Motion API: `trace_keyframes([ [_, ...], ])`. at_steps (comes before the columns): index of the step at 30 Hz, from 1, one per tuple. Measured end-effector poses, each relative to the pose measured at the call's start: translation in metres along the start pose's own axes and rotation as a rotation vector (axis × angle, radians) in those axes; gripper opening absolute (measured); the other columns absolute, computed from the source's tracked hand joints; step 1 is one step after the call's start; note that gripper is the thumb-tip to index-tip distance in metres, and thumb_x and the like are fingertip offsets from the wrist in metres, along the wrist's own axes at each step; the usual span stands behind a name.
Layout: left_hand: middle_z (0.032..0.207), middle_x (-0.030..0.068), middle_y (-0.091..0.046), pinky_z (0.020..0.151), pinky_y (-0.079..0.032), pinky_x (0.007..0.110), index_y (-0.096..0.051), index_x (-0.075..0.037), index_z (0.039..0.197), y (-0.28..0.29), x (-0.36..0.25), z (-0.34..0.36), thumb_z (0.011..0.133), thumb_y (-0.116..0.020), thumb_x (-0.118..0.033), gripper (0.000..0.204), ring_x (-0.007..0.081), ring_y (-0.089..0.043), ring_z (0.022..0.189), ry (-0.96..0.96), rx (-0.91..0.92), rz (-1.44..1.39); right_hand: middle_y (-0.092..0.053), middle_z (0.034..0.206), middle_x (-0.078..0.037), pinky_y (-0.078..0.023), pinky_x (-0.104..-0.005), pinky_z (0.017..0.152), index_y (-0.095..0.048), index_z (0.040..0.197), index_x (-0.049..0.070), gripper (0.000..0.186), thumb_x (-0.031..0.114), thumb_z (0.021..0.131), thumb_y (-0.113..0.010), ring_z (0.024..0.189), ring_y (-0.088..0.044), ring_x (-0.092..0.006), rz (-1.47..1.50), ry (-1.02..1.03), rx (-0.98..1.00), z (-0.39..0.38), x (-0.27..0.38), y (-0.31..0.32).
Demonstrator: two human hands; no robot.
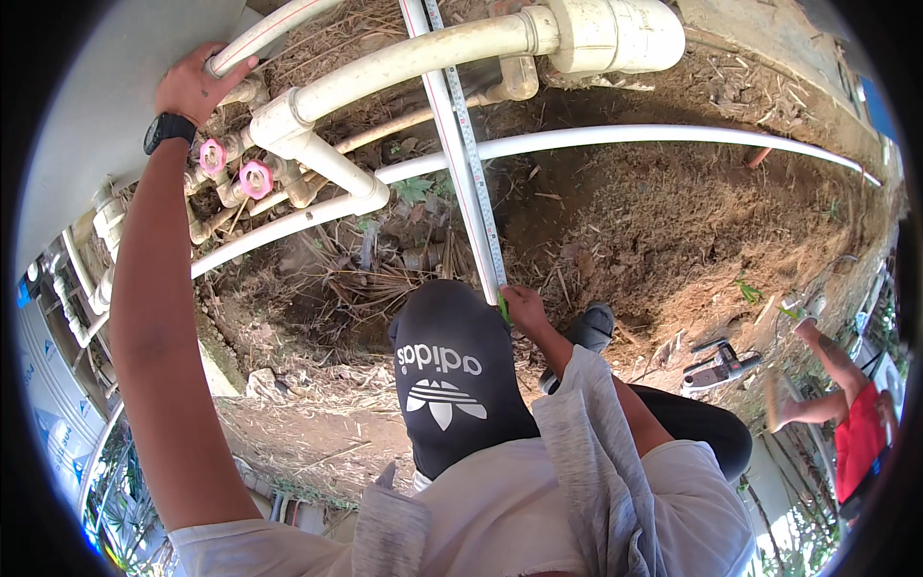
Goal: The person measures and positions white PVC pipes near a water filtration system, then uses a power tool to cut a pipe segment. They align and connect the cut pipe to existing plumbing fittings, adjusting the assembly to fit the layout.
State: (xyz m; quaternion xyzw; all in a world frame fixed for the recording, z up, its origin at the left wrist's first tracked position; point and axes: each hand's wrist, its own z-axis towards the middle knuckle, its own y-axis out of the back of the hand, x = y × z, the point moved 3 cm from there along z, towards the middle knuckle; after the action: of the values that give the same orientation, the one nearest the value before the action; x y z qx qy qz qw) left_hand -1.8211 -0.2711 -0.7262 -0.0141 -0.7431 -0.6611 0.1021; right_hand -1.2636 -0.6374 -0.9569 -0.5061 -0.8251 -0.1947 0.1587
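Note:
My left hand (197, 85), with a dark watch on the wrist, is closed around the end of a white pipe with a red line (279, 31) at the upper left. My right hand (524, 310) is closed by my knee at the near end of an extended tape measure (471, 144). Some green shows beside its fingers, and the tape case is mostly hidden. Alongside the tape runs another straight white pipe with a red line (452, 125), its near end beside my right hand. Both cross over the thick cream pipe (413, 60).
Two pink valve handles (256, 179) sit on pipework below my left hand. A long white pipe (615, 137) spans the dug soil (635, 231). A power tool (716, 367) lies on the ground at right. Beyond it is a person in red (860, 438). A pale wall (115, 106) rises at left.

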Motion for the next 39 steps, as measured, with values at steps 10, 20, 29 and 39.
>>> trace_keyframes([
  [10, 0.1, 0.0167, -0.075, 0.091, -0.055, 0.045, -0.068, -0.018, 0.127, 0.016, -0.006, -0.009, 0.075, -0.06, -0.083, 0.084, 0.0347, -0.071, 0.099, 0.037, 0.049, -0.006, -0.069, 0.078, -0.019, -0.051, -0.0382, 0.074, -0.072, 0.103, -0.004, 0.046, 0.041, 0.094, -0.063, 0.076, -0.068, -0.0249, -0.019, 0.052, -0.057, 0.004, -0.016, -0.007],
  [20, 0.104, 0.0172, -0.074, 0.087, -0.055, 0.048, -0.071, -0.016, 0.119, 0.022, -0.007, -0.012, 0.073, -0.069, -0.074, 0.074, 0.0369, -0.07, 0.099, -0.016, -0.071, -0.086, -0.07, 0.088, -0.022, -0.053, -0.0511, 0.08, -0.071, 0.096, 0.003, 0.044, 0.041, 0.101, -0.049, 0.085, -0.068, -0.0424, -0.687, 0.528, -0.05, -0.018, -0.04, 0.006],
  [29, 0.106, 0.0205, -0.073, 0.09, -0.054, 0.048, -0.071, -0.008, 0.117, 0.046, -0.021, -0.025, 0.075, -0.07, -0.071, 0.075, 0.0382, -0.069, 0.101, 0.012, -0.047, -0.129, -0.071, 0.094, -0.021, -0.053, -0.0513, 0.08, -0.075, 0.098, 0.011, 0.042, 0.047, 0.095, -0.054, 0.089, -0.07, -0.041, -0.609, 0.248, -0.077, -0.102, 0.028, 0.109],
  [39, 0.123, 0.0257, -0.066, 0.102, -0.048, 0.047, -0.055, 0.002, 0.137, 0.009, -0.019, -0.004, 0.081, -0.061, -0.077, 0.097, 0.0402, -0.062, 0.118, -0.019, 0.108, -0.104, -0.069, 0.09, -0.022, -0.056, -0.0526, 0.076, -0.072, 0.099, 0.006, 0.052, 0.052, 0.098, -0.05, 0.087, -0.071, -0.0372, -0.685, 0.205, 0.09, -0.13, 0.024, 0.212],
])
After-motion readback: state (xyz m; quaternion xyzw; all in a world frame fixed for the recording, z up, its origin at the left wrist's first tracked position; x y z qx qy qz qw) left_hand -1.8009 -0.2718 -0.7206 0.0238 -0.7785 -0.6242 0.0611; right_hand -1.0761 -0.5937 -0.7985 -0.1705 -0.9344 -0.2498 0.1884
